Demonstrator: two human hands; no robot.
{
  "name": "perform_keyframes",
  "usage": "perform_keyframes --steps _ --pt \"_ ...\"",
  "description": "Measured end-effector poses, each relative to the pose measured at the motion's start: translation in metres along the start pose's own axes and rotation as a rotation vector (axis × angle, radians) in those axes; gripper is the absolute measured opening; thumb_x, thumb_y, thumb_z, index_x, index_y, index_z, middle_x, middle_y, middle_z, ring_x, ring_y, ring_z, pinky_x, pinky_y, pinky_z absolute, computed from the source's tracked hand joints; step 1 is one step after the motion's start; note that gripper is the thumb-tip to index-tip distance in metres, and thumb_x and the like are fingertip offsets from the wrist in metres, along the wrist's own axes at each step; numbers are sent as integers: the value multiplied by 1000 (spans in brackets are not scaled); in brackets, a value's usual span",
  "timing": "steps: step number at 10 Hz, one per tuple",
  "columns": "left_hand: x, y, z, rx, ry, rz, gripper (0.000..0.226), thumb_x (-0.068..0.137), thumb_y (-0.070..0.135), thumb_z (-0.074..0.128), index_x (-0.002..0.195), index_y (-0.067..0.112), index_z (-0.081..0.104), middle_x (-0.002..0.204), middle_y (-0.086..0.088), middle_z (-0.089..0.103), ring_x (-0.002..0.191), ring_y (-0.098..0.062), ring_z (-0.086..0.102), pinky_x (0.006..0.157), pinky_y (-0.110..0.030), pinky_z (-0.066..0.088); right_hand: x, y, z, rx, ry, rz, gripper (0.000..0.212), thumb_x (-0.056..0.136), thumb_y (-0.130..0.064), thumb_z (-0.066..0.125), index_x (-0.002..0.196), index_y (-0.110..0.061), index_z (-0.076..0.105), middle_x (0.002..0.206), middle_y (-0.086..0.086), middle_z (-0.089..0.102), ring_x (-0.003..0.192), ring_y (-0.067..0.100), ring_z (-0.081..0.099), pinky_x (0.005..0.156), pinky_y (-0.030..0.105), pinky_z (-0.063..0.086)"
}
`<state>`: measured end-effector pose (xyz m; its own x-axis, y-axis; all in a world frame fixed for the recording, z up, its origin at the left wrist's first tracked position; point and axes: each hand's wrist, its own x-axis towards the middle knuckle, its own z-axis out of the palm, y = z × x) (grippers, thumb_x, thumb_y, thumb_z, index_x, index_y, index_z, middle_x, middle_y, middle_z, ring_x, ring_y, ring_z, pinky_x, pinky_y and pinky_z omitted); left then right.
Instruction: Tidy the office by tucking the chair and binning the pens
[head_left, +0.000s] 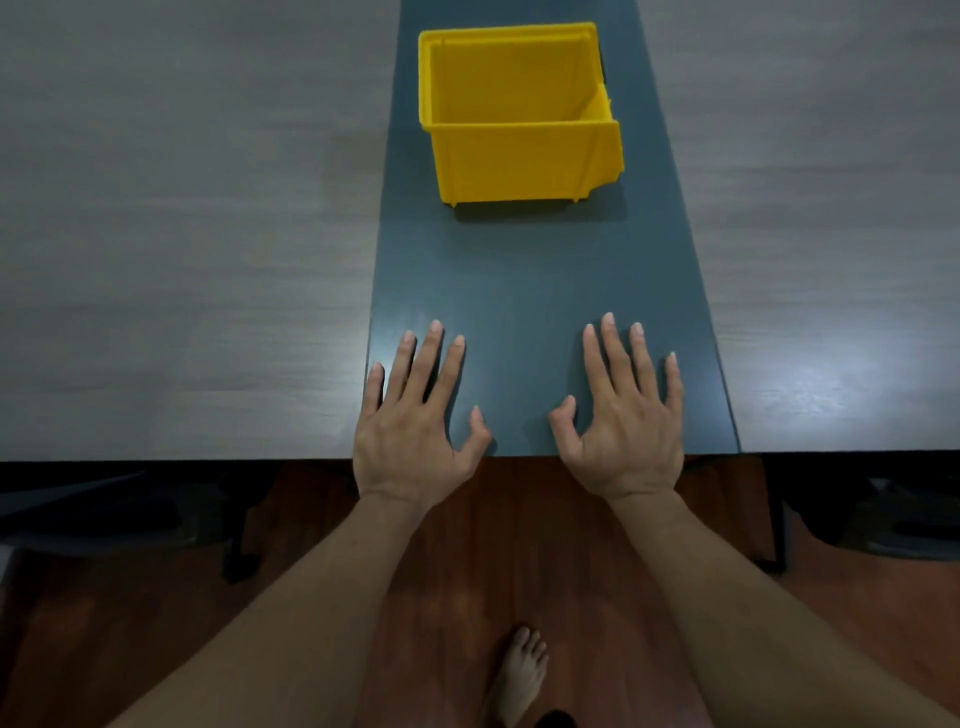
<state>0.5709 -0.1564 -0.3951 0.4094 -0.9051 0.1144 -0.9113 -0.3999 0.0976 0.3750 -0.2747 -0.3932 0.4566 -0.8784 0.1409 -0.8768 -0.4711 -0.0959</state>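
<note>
A yellow plastic bin (524, 156) stands upright on the dark blue-grey middle strip of the table (530, 280), far from the near edge. What lies inside it is hidden by its front wall. My left hand (415, 421) and my right hand (623, 421) rest palm down on the strip at the near edge, fingers spread, holding nothing. No pens show on the table. Dark chair parts (119, 514) sit under the table at the left, and another chair (904, 525) shows at the right.
Light grey tabletop (182, 260) spreads to both sides of the strip. Below the edge is a reddish wooden floor (498, 561), with a table leg (776, 525) at the right and my bare foot (519, 670) near the bottom.
</note>
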Motion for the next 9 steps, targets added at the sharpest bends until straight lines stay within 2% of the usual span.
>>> perform_keyframes --steps 9 --pt "48 -18 7 -5 26 16 81 97 59 41 171 33 16 180 6 10 167 -20 12 132 -51 19 44 -16 7 -2 -23 24 86 91 -54 45 166 -21 20 175 -1 14 162 25 8 126 59 13"
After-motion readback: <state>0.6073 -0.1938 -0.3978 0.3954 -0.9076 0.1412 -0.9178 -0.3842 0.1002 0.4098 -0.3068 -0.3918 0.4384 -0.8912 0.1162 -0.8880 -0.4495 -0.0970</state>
